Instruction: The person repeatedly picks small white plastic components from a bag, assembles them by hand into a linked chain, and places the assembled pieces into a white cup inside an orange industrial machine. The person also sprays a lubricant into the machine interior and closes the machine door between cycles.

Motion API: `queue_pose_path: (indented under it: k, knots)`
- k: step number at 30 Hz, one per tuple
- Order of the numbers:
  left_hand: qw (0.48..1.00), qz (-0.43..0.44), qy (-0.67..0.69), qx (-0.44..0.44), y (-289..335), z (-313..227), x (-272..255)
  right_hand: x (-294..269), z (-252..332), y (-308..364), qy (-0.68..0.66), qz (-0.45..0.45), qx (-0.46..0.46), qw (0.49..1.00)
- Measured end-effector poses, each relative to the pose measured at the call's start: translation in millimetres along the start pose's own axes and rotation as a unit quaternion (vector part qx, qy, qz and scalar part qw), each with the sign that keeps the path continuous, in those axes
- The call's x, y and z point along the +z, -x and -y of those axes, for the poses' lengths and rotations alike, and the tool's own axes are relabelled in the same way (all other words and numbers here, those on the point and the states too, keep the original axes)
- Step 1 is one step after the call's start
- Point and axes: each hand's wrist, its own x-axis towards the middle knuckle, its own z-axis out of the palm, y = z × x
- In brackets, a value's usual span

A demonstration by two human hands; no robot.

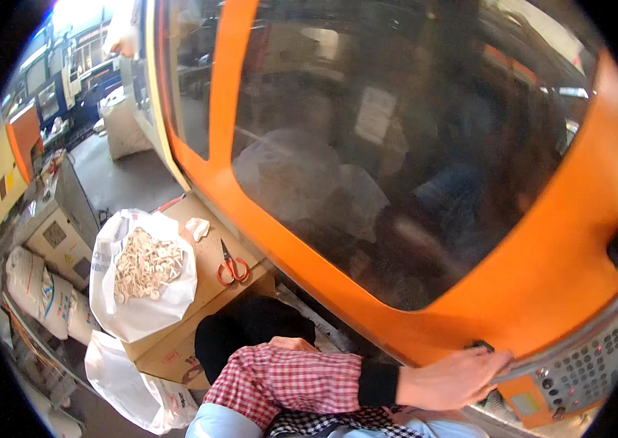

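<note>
right hand (455, 376) flat, open, on orange door (542, 277) lower edge beside keypad (586, 365) | left hand (290, 343) grip unclear | scissors (232, 269) on box (210, 288)

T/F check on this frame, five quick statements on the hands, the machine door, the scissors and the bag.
1. One hand rests at the lower edge of the orange machine door, beside the keypad panel. True.
2. The scissors have blue handles. False: the handles are orange-red.
3. The scissors lie on the cardboard box. True.
4. The white bag on the box is empty. False: it is open and holds a heap of small pale pieces.
5. The hand at the door holds the scissors. False: the scissors lie apart on the box, untouched.
</note>
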Motion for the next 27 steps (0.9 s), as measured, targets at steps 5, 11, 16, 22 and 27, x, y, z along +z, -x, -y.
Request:
queue_pose_path:
  k: [5, 11, 16, 22, 27]
  knots:
    - [0.989, -0.113, -0.042, -0.086, 44.2, -2.0, -48.5, -13.4, -3.8, 9.0, 0.02, -0.006, 0.003, 1.0]
    - [0.934, -0.307, -0.131, -0.132, 93.9, -12.1, -83.1, -36.3, -5.3, 26.5, 0.036, 0.002, 0.028, 0.999]
    - [0.858, -0.454, -0.166, -0.174, 116.2, 2.4, -104.8, -104.7, 7.2, 52.7, 0.007, 0.024, 0.066, 0.998]
    - [0.789, -0.56, -0.198, -0.156, 136.3, 16.7, -146.6, -170.9, -58.7, 112.4, 0.251, -0.252, 0.247, 0.901]
    - [0.76, -0.584, -0.216, -0.183, 164.5, 27.0, -177.0, -201.0, -89.6, 128.6, 0.337, -0.334, 0.358, 0.804]
